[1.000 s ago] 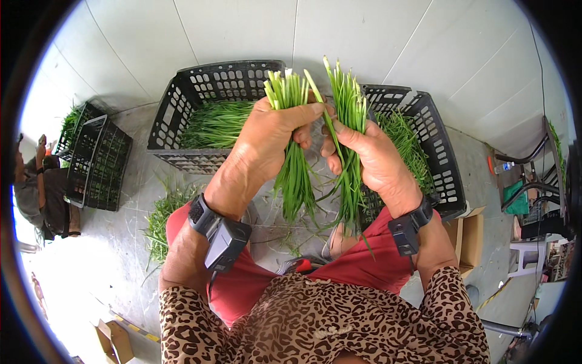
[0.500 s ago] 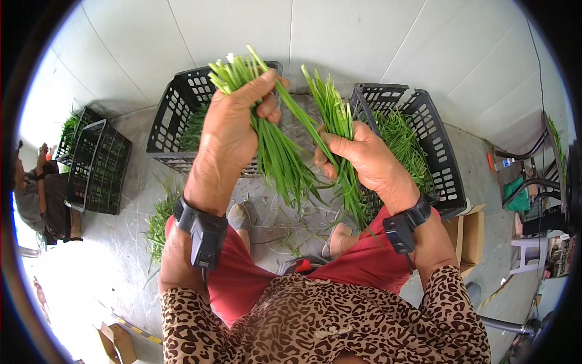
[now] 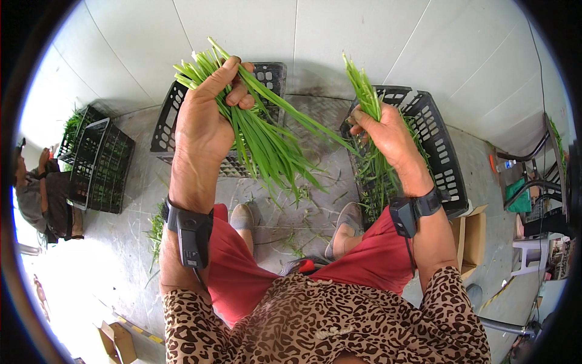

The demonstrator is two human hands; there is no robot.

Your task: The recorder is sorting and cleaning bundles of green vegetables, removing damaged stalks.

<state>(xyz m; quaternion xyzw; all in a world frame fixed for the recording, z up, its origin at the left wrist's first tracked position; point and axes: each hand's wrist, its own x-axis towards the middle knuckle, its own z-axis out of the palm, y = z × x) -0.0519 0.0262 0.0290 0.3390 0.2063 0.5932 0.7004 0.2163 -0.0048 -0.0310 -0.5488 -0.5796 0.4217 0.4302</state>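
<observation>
My left hand [image 3: 206,115] is closed around a thick bunch of garlic chives [image 3: 267,145], pale stem ends up and green leaves hanging down to the right. A few longer stalks slant out of that grip toward my right hand. My right hand [image 3: 388,136] is closed on a smaller bunch of garlic chives [image 3: 364,88], held above the right black crate [image 3: 448,164], its leaves trailing down over the crate's near side. Behind my left hand stands another black crate [image 3: 162,130], partly covered by the hand and the bunch.
Loose green leaves [image 3: 156,236] lie on the floor at left, with scraps between my feet. Farther left, a person [image 3: 39,194] sits beside stacked black crates [image 3: 106,167]. A cardboard box [image 3: 471,239] and a pale stool [image 3: 529,255] stand at right; a wall [image 3: 333,36] rises behind.
My hands have moved apart: the left goes left with its bunch, the right goes right and up over the right crate with its smaller bunch. The slanting stalks now stay with my left hand.
</observation>
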